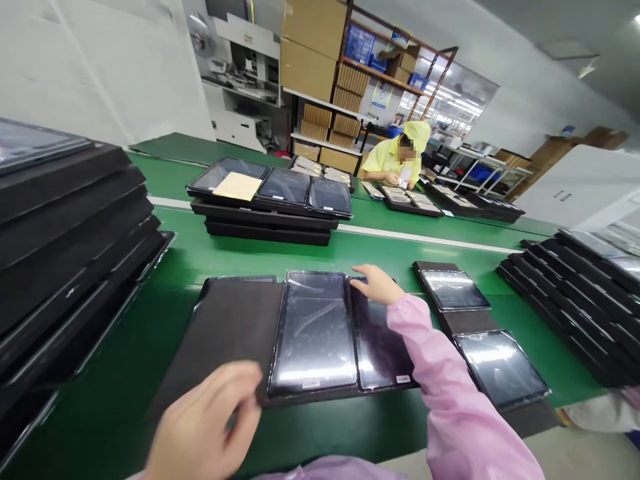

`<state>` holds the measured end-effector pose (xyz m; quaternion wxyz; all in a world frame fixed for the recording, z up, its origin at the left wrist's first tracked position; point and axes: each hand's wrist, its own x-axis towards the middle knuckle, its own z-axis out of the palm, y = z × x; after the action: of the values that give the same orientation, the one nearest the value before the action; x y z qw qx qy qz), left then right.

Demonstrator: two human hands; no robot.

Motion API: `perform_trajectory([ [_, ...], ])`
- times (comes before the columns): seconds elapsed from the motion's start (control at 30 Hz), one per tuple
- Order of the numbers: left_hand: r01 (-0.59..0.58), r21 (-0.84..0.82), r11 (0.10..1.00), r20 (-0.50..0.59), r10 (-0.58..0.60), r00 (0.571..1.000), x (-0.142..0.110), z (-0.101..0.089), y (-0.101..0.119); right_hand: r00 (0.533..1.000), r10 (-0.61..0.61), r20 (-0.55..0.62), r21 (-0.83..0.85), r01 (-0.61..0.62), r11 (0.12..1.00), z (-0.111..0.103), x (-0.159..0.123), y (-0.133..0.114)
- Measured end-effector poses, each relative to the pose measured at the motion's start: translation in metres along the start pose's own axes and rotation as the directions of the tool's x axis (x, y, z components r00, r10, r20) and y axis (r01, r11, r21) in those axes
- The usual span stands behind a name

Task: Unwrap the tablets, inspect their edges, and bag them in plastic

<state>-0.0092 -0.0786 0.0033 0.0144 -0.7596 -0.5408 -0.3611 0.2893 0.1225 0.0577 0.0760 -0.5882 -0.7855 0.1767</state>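
Note:
Two dark glass panels, looking like tablet screens, lie side by side on a black foam tray (240, 313): a middle panel (315, 333) and a right panel (377, 340), each with a small white label at its near edge. My right hand (377, 283) is over the top of the right panel, thumb and forefinger apart near its upper left corner; whether it touches the glass I cannot tell. At the near left of the tray, my left hand (205, 420) hovers slightly blurred, fingers loosely bent, thumb apart, with nothing visible in it. The right forearm covers part of the right panel.
Tall stacks of black trays stand at left (75, 260) and right (575, 300). A foam tray with two panels (500, 367) lies right of my arm. Behind is a lower stack (270, 217) with a yellow sheet (237, 187). A co-worker (395, 160) sits across the green table (380, 250).

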Motion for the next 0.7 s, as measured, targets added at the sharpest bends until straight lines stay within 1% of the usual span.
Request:
perform_trajectory([
  [0.07, -0.009, 0.051, 0.999, 0.032, 0.007, 0.999, 0.017, 0.023, -0.002, 0.999, -0.011, 0.032, 0.008, 0.011, 1.0, 0.014, 0.027, -0.004],
  [0.13, -0.02, 0.139, 0.99, 0.063, 0.011, 0.998, 0.025, 0.045, -0.006, 0.997, -0.037, 0.063, 0.029, 0.035, 0.999, 0.025, 0.043, -0.005],
  [0.2, -0.034, 0.222, 0.975, 0.1, 0.012, 0.995, 0.021, 0.061, -0.012, 0.995, -0.071, 0.069, 0.062, 0.066, 0.996, 0.032, 0.048, -0.002],
  [0.27, -0.055, 0.257, 0.965, 0.158, 0.014, 0.987, 0.011, 0.069, -0.018, 0.994, -0.096, 0.043, 0.095, 0.092, 0.991, 0.036, 0.048, 0.004],
  [0.37, -0.043, 0.213, 0.976, 0.279, -0.018, 0.96, -0.002, 0.067, -0.024, 0.991, -0.131, -0.019, 0.148, 0.133, 0.98, 0.039, 0.045, 0.011],
  [0.43, -0.002, 0.167, 0.986, 0.36, -0.059, 0.931, -0.002, 0.06, -0.026, 0.986, -0.161, -0.053, 0.191, 0.168, 0.967, 0.039, 0.043, 0.012],
  [0.5, 0.031, 0.137, 0.99, 0.429, -0.087, 0.899, 0.0, 0.053, -0.026, 0.978, -0.198, -0.061, 0.243, 0.206, 0.948, 0.038, 0.038, 0.01],
  [0.6, 0.042, 0.135, 0.99, 0.477, -0.102, 0.873, 0.004, 0.048, -0.025, 0.964, -0.267, -0.012, 0.329, 0.256, 0.909, 0.028, 0.026, 0.007],
  [0.7, 0.021, 0.145, 0.989, 0.483, -0.089, 0.871, 0.004, 0.047, -0.025, 0.939, -0.33, 0.095, 0.467, 0.251, 0.848, 0.009, 0.016, 0.011],
])
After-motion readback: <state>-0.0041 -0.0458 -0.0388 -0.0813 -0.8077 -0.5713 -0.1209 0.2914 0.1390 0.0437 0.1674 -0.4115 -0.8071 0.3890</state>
